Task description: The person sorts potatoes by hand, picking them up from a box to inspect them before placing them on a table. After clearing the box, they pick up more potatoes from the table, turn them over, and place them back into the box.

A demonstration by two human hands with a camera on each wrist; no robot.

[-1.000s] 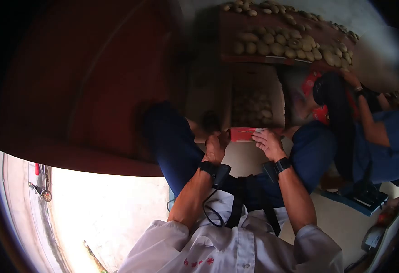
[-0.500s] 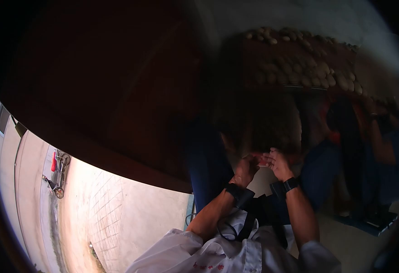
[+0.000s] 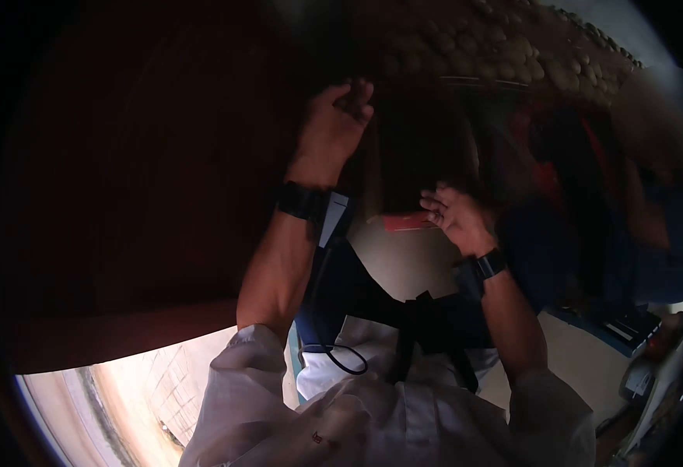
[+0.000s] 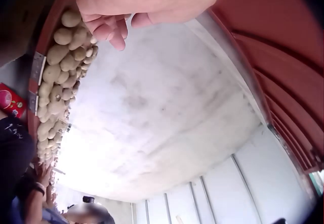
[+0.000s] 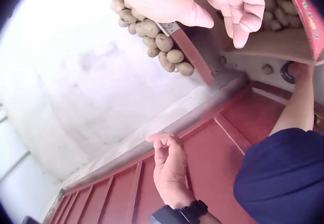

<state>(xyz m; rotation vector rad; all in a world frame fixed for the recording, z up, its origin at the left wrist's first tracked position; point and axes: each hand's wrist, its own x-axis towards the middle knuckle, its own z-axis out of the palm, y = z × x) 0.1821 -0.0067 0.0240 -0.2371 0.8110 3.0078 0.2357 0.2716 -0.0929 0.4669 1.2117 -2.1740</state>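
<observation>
In the head view the left hand [image 3: 334, 128] is raised at the upper middle, fingers loosely bent with nothing in them. The left wrist view shows the same hand [image 4: 147, 6] at the top, thumb apart from the fingers. My right hand [image 3: 457, 216], lower and to the right, is beside the red edge [image 3: 408, 222] of a carton. Seen from the right wrist, that hand [image 5: 197, 4] has relaxed fingers and holds nothing, above the carton [image 5: 273, 44], which has potatoes [image 5: 283, 14] inside.
More potatoes [image 4: 61, 75] lie along a red-edged shelf. A red ribbed panel [image 5: 212, 148] stands on the left side. Another person in blue [image 3: 668, 257] sits at the right, near a blue tray-like object [image 3: 602, 331]. A lower leg and shoe stand by the carton.
My left hand has moved up and left, away from the carton's red edge and my right hand. The right hand has moved slightly up and left in the head view, which has itself shifted.
</observation>
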